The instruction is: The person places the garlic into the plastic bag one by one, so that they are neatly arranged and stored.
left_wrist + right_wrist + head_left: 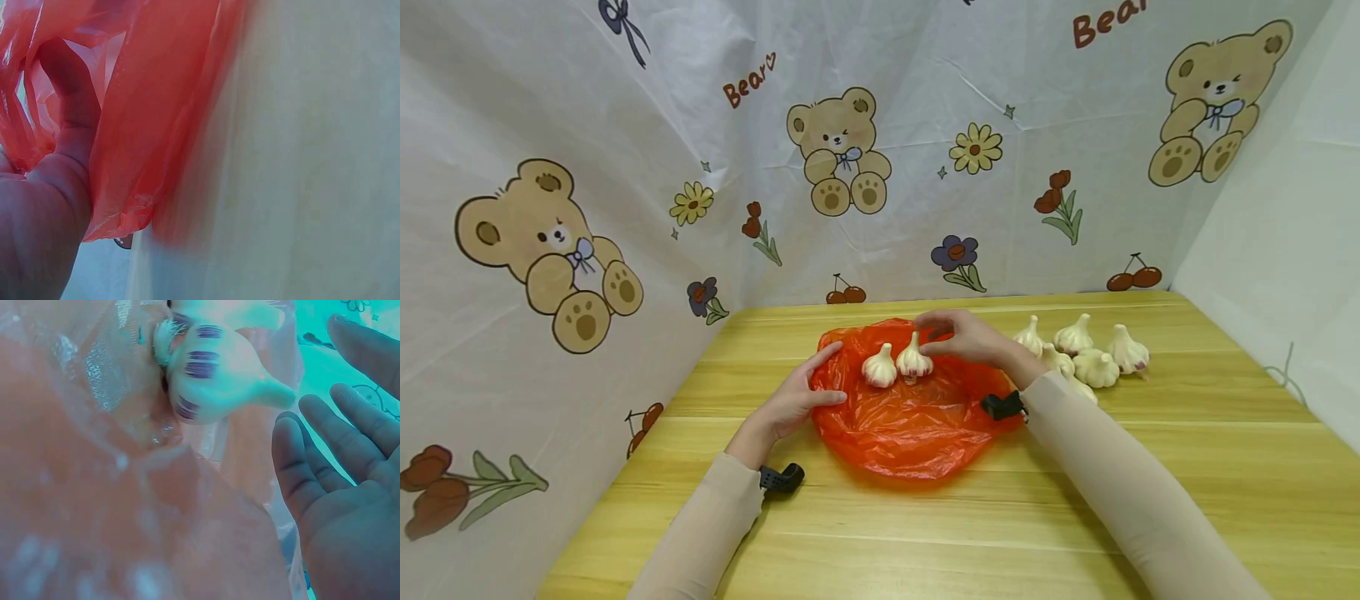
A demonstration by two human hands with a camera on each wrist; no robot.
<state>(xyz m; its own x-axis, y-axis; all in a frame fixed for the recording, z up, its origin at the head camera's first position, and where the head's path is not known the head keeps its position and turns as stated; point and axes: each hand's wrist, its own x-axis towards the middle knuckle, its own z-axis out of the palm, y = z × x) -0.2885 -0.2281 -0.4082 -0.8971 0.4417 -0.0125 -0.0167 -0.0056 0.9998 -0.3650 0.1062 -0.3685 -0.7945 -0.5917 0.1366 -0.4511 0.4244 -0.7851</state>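
Note:
A red plastic bag (917, 425) lies spread on the table with its mouth open upward. Two white garlic bulbs, a left bulb (879, 367) and a right bulb (914, 360) with purple marks, sit side by side inside its far part. My left hand (797, 396) grips the bag's left rim, its thumb and fingers apart; in the left wrist view red film partly covers the thumb. My right hand (966, 335) hovers over the bag's far right side, fingers relaxed and holding nothing. In the right wrist view its fingertips are close to the stem of the purple-marked bulb (215, 375).
Several more garlic bulbs (1096, 368) are grouped on the wooden table (880, 542) to the right of the bag, partly behind the right forearm. A white bear-print sheet (910, 183) hangs behind and at the left. A white wall (1277, 250) stands at the right.

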